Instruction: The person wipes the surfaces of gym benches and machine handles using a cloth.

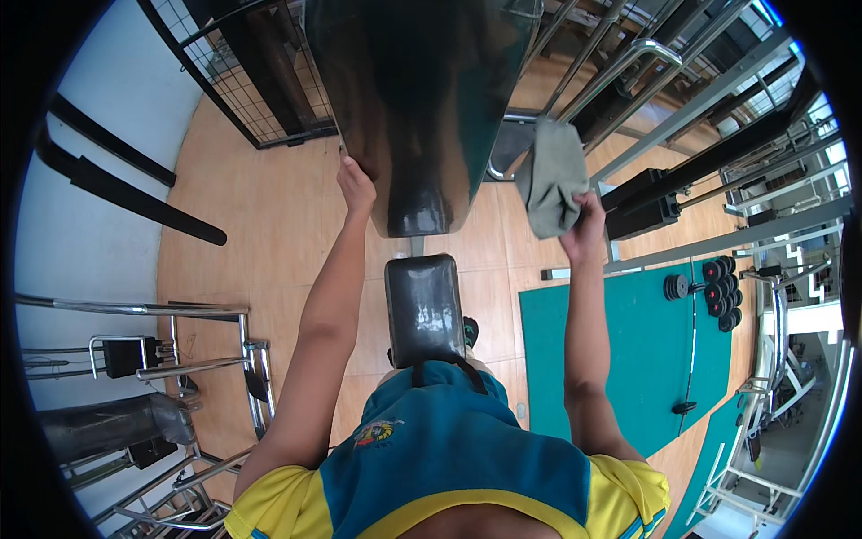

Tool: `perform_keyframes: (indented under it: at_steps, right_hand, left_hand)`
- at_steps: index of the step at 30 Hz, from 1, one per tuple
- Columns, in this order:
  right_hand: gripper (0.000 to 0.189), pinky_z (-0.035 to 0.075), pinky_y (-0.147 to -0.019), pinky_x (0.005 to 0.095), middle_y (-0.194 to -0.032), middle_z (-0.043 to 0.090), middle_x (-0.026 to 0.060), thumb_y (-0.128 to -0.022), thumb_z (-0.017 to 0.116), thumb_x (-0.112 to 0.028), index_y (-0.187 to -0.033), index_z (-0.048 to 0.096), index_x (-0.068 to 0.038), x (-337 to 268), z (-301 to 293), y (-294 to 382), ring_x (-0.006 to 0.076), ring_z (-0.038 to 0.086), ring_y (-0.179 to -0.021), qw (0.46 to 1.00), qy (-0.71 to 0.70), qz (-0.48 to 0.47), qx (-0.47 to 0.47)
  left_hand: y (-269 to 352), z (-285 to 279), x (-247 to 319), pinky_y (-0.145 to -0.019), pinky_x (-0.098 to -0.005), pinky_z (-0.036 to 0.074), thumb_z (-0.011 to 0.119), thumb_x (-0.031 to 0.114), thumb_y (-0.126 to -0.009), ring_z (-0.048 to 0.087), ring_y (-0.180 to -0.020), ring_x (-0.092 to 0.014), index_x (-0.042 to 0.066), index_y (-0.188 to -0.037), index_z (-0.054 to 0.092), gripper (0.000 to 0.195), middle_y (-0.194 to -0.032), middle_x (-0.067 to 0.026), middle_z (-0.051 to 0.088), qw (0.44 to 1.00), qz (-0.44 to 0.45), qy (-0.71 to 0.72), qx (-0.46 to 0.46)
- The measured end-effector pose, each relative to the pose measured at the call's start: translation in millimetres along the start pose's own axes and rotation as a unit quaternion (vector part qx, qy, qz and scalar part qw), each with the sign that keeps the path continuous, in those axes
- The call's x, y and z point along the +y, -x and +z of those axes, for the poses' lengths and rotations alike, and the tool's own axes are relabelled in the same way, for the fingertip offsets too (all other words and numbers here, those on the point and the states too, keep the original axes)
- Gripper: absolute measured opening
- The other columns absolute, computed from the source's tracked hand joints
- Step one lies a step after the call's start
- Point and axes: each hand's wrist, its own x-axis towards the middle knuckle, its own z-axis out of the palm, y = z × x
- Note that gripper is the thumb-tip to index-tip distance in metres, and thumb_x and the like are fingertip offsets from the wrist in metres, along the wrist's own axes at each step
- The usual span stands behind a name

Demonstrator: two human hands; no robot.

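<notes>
In front of me stands a bench with a long black padded backrest (421, 135), its glossy cover catching reflections. My left hand (355, 185) rests against the left edge of this pad, fingers toward its side. A grey-green cloth (553, 175) hangs from my right hand (584, 226), to the right of the backrest and apart from it. The cloth is folded and creased. Between the backrest and my body lies the smaller black seat pad (424, 303), also shiny.
Chrome and grey machine frames (646, 57) crowd the upper right. Dumbbells (720, 293) and a barbell (693, 350) lie on a green mat (626, 343). Black padded bars (135, 195) jut from the left. A black wire-mesh frame (242, 87) stands behind the bench.
</notes>
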Motion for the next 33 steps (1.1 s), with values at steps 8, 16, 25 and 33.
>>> perform_keyframes:
  at_steps: [8, 16, 25, 33]
  right_hand:
    - [0.043, 0.052, -0.096, 0.0438, -0.118, 0.062, 0.0129, -0.089, 0.064, -0.026, -0.124, 0.053, -0.002, 151, -32, 115, 0.0277, 0.062, -0.108, 0.96, 0.031, 0.265, 0.089]
    - [0.058, 0.044, -0.103, 0.0423, -0.127, 0.055, 0.0138, -0.077, 0.053, -0.015, -0.134, 0.047, -0.003, 145, 18, 125, 0.0268, 0.055, -0.116, 0.947, 0.063, 0.298, -0.103]
    - [0.047, 0.049, -0.093, 0.0326, -0.118, 0.061, 0.0093, -0.093, 0.067, -0.018, -0.135, 0.051, -0.003, 133, 27, 106, 0.0189, 0.058, -0.111, 0.872, 0.446, 0.101, -0.176]
    - [0.059, 0.047, -0.099, 0.0295, -0.132, 0.059, 0.0102, -0.095, 0.057, -0.001, -0.149, 0.034, -0.003, 127, 5, 113, 0.0152, 0.057, -0.12, 0.918, 0.216, 0.231, -0.238]
  left_hand:
    - [152, -50, 26, -0.108, -0.043, 0.035, 0.053, 0.057, -0.096, 0.047, -0.13, -0.033, 0.001, -0.141, 0.039, 0.073, -0.143, -0.0202, 0.046, 0.948, -0.292, -0.013, -0.122]
    - [228, -88, 66, -0.11, -0.0452, 0.039, 0.053, 0.044, -0.099, 0.045, -0.135, -0.024, 0.009, -0.149, 0.031, 0.065, -0.146, -0.0082, 0.045, 0.659, -0.486, 0.457, -0.347]
    - [189, -93, 102, -0.104, -0.0378, 0.046, 0.051, 0.04, -0.102, 0.054, -0.126, -0.021, 0.006, -0.143, 0.04, 0.055, -0.139, -0.009, 0.052, 0.816, -0.384, 0.27, -0.338]
    - [200, -91, 104, -0.112, -0.0421, 0.038, 0.029, 0.063, -0.099, 0.046, -0.135, -0.024, 0.006, -0.149, 0.034, 0.076, -0.147, -0.0114, 0.046, 0.705, -0.459, 0.459, -0.286]
